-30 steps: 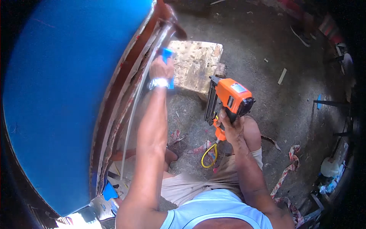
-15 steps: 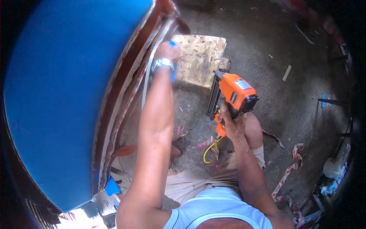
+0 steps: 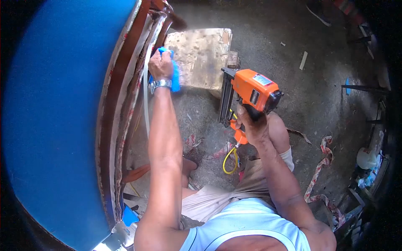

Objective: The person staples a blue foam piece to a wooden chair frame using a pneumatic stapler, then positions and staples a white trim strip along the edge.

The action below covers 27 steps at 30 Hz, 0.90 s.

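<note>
My right hand (image 3: 253, 127) is wrapped around the handle of an orange pneumatic staple gun (image 3: 254, 90), held over my knee with its black magazine to the left. A yellow air hose (image 3: 227, 164) loops from the base of its handle. My left hand (image 3: 161, 66), with a metal watch at the wrist, is closed on a piece of blue fabric (image 3: 175, 77) that hangs below the fingers. Beside that hand, a narrow white strip (image 3: 145, 96) runs along the brown edge of a large blue-covered upholstered piece (image 3: 54, 104).
A worn wooden board (image 3: 201, 54) lies past my left hand, on a small wooden block (image 3: 233, 59). Torn red-and-white strips (image 3: 322, 159) are scattered on the concrete floor. Dark metal legs (image 3: 364, 88) stand at the right. Another person's foot (image 3: 318, 14) shows at the top right.
The view has shifted, so the board, staple gun and left hand sit further left. My left hand has moved slightly down along the edge, still holding the blue fabric; the right keeps its grip.
</note>
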Available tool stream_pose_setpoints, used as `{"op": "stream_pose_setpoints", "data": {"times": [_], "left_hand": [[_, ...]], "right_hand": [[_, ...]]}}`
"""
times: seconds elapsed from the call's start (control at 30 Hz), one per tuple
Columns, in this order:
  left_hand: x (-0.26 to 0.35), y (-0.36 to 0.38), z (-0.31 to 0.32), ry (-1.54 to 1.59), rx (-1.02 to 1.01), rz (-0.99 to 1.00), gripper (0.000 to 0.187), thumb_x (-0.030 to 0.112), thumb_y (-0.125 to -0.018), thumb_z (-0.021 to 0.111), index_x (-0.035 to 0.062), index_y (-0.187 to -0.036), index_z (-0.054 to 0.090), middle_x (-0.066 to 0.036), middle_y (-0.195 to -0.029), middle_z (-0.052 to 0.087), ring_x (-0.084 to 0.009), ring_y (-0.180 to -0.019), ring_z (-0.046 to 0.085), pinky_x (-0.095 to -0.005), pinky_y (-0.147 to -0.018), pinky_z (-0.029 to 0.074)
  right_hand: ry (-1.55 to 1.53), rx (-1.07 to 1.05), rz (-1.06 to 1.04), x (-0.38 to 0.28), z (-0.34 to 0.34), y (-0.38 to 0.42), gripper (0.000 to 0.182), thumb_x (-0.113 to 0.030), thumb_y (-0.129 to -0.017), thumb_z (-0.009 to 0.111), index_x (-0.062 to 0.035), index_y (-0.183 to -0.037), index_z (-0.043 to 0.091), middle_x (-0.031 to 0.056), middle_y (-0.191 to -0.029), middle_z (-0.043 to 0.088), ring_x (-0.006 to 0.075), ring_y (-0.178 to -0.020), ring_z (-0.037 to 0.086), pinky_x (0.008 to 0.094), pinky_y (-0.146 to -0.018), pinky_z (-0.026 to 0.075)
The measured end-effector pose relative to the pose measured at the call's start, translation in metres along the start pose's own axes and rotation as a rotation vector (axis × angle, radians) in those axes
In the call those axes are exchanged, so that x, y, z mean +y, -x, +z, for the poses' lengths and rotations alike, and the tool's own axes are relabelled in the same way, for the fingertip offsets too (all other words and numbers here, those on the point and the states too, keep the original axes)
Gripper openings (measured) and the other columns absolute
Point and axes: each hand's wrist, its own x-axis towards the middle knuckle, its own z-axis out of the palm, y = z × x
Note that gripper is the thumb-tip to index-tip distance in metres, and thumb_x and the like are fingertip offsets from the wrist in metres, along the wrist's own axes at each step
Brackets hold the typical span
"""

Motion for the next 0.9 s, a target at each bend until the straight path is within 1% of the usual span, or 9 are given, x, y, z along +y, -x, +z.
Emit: {"op": "stream_pose_setpoints", "data": {"times": [0.13, 0.17, 0.27, 0.43, 0.6, 0.7, 0.8, 0.87, 0.9], "left_hand": [[-0.009, 0.007, -0.008, 0.16, -0.094, 0.014, 0.033, 0.027, -0.087, 0.053, 0.0002, -0.079, 0.069, -0.026, -0.079, 0.068, -0.0443, -0.076, 0.064, -0.0498, -0.071, 0.048], [-0.012, 0.009, -0.01, 0.155, -0.098, 0.139, 0.029, 0.023, -0.086, 0.053, -0.0006, -0.076, 0.067, -0.023, -0.074, 0.066, -0.0388, -0.069, 0.063, -0.0465, -0.067, 0.046], [-0.003, 0.02, -0.018, 0.387, -0.13, -0.029, 0.021, 0.015, -0.083, 0.053, -0.0013, -0.073, 0.061, -0.018, -0.067, 0.062, -0.0308, -0.062, 0.059, -0.0415, -0.062, 0.044], [-0.008, 0.042, -0.022, 0.228, 0.057, 0.232, 0.022, 0.015, -0.083, 0.053, -0.0041, -0.074, 0.059, -0.019, -0.065, 0.06, -0.0317, -0.061, 0.057, -0.0419, -0.06, 0.042], [-0.013, 0.056, -0.036, 0.252, -0.182, -0.009, 0.011, 0.005, -0.09, 0.062, 0.0007, -0.085, 0.071, -0.018, -0.083, 0.07, -0.0347, -0.077, 0.065, -0.0456, -0.08, 0.051], [-0.009, 0.075, -0.028, 0.15, 0.024, 0.224, 0.019, 0.013, -0.085, 0.055, -0.003, -0.077, 0.062, -0.023, -0.074, 0.06, -0.0386, -0.068, 0.057, -0.047, -0.067, 0.043], [-0.003, 0.086, -0.029, 0.182, 0.066, 0.227, 0.023, 0.016, -0.085, 0.054, -0.0046, -0.077, 0.059, -0.027, -0.075, 0.059, -0.0442, -0.07, 0.056, -0.0503, -0.066, 0.041], [-0.003, 0.092, -0.026, 0.135, 0.118, 0.259, 0.023, 0.017, -0.085, 0.055, -0.0052, -0.078, 0.059, -0.028, -0.076, 0.059, -0.0461, -0.073, 0.057, -0.0514, -0.067, 0.041], [0.007, 0.097, -0.03, 0.219, 0.055, 0.055, 0.024, 0.018, -0.086, 0.055, -0.0048, -0.079, 0.059, -0.028, -0.078, 0.06, -0.0471, -0.075, 0.057, -0.0527, -0.069, 0.042]], "right_hand": [[-0.07, -0.015, -0.003, 0.013, 0.001, -0.001, 0.032, -0.028, -0.098, 0.068, -0.0028, -0.112, 0.056, 0.0025, -0.071, 0.058, 0.0125, -0.059, 0.059, 0.03, -0.057, 0.052], [-0.079, -0.026, -0.019, 0.015, 0.001, -0.002, 0.031, -0.027, -0.098, 0.068, -0.0029, -0.113, 0.055, 0.0024, -0.071, 0.058, 0.0126, -0.059, 0.059, 0.0298, -0.057, 0.052], [-0.037, -0.021, -0.021, 0.015, 0.002, -0.002, 0.029, -0.026, -0.099, 0.068, -0.0036, -0.112, 0.056, 0.002, -0.072, 0.056, 0.0119, -0.059, 0.057, 0.0292, -0.055, 0.051], [-0.017, -0.042, -0.103, 0.025, -0.002, -0.007, 0.026, -0.025, -0.099, 0.068, -0.0051, -0.112, 0.057, 0.0011, -0.072, 0.056, 0.0104, -0.058, 0.057, 0.028, -0.054, 0.049], [0.153, -0.026, -0.213, 0.031, -0.003, -0.01, 0.022, -0.021, -0.099, 0.068, -0.0053, -0.111, 0.058, 0.0002, -0.07, 0.057, 0.0097, -0.056, 0.056, 0.0272, -0.053, 0.049], [0.233, 0.021, -0.211, 0.038, -0.005, -0.01, 0.02, -0.019, -0.099, 0.068, -0.005, -0.11, 0.058, 0.0, -0.069, 0.057, 0.0096, -0.056, 0.057, 0.0271, -0.053, 0.048], [0.237, 0.032, -0.231, 0.051, -0.007, -0.011, 0.021, -0.021, -0.099, 0.068, -0.0045, -0.107, 0.059, -0.0001, -0.068, 0.058, 0.0098, -0.057, 0.058, 0.0268, -0.053, 0.048], [0.066, 0.025, -0.037, 0.025, 0.001, -0.005, 0.021, -0.022, -0.099, 0.067, -0.0038, -0.105, 0.059, -0.0002, -0.068, 0.058, 0.0099, -0.056, 0.058, 0.0266, -0.053, 0.047], [0.068, 0.01, -0.034, 0.025, 0.001, -0.005, 0.021, -0.022, -0.099, 0.067, -0.0037, -0.103, 0.059, 0.0, -0.068, 0.057, 0.0101, -0.056, 0.058, 0.0266, -0.053, 0.047]]}}
